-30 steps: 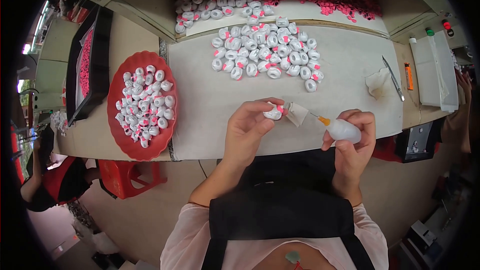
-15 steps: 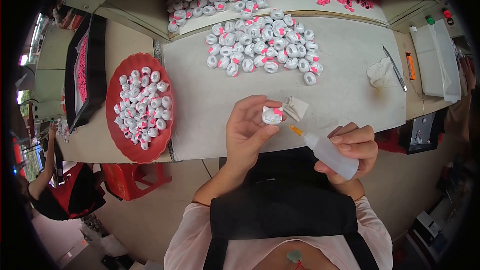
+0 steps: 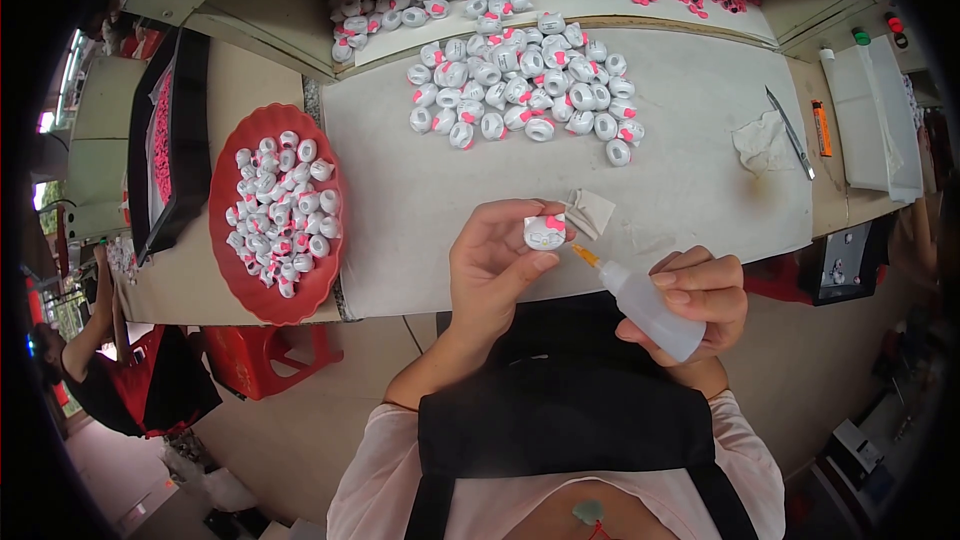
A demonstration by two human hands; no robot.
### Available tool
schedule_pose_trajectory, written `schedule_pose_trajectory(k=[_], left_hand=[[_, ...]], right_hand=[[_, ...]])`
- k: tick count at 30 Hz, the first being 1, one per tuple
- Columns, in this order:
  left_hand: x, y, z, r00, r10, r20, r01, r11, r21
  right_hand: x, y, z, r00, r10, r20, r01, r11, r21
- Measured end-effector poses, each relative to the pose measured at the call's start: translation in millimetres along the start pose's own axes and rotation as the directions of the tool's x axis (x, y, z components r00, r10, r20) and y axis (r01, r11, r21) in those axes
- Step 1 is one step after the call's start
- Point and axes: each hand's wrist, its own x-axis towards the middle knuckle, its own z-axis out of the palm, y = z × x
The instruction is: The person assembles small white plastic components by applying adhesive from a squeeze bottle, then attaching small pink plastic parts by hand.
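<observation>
My left hand (image 3: pixel 495 270) pinches a small white cat-face piece with a pink bow (image 3: pixel 545 232) just above the near edge of the white work mat (image 3: pixel 690 190). In my right hand (image 3: pixel 700 295) I grip a white squeeze bottle with an orange nozzle (image 3: pixel 640 302). Its tip points up-left and sits just right of the piece. A small folded white paper scrap (image 3: pixel 592 212) lies on the mat right behind the piece.
A pile of the same white pieces (image 3: pixel 520 90) lies mid-mat, with more of them and pink bits at the back. A red round tray (image 3: pixel 275 212) of pieces sits at the left. At the right lie a crumpled tissue (image 3: pixel 760 143), tweezers (image 3: pixel 790 132) and an orange pen (image 3: pixel 822 128). Another person (image 3: pixel 110 360) is at lower left.
My right hand has lowered and tilted the bottle, so its nozzle now points up at the piece. My left hand has kept holding the piece and shifted slightly toward me.
</observation>
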Motion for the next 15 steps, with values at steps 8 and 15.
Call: schedule_pose_trajectory(k=[8, 15], left_hand=[[1.0, -3.6, -1.5, 0.998, 0.056, -0.015, -0.056, 0.998, 0.042], [-1.3, -3.2, -4.3, 0.997, 0.055, 0.062, -0.062, 0.991, 0.123]], right_hand=[[1.9, -2.8, -1.7, 0.999, 0.014, 0.037, -0.014, 1.000, 0.007], [1.6, -0.8, 2.2, 1.000, 0.017, -0.006, -0.017, 0.999, 0.030]])
